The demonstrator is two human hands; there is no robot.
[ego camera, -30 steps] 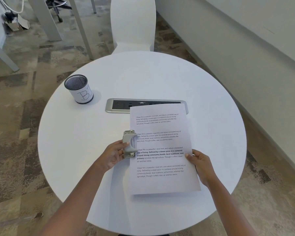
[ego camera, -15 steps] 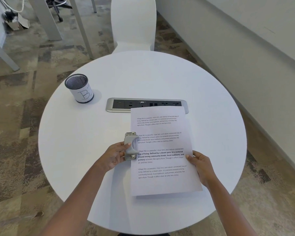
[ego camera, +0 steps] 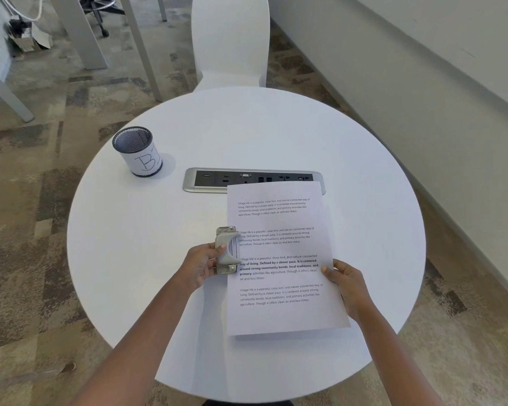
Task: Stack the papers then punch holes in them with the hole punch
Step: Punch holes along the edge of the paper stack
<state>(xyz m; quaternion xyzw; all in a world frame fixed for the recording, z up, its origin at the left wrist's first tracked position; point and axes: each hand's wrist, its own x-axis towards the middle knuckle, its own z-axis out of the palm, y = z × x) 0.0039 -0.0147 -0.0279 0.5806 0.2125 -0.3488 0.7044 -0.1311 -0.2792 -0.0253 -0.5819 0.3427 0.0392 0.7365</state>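
A stack of printed white papers (ego camera: 279, 250) lies on the round white table (ego camera: 165, 218), a little right of centre. A grey metal hole punch (ego camera: 227, 249) sits at the papers' left edge, about halfway down, with the edge in its slot. My left hand (ego camera: 201, 265) grips the punch from the left, thumb on its lever. My right hand (ego camera: 346, 284) pinches the papers' right edge, thumb on top. The lower part of the stack is raised slightly off the table and casts a shadow.
A black mesh pen cup (ego camera: 138, 151) labelled "B" stands at the table's back left. A silver power socket strip (ego camera: 247, 179) is set into the table, partly under the papers' top. A white chair (ego camera: 229, 42) stands behind the table. A wall runs along the right.
The papers and punch have shifted slightly to the right and nearer; both hands keep the same hold.
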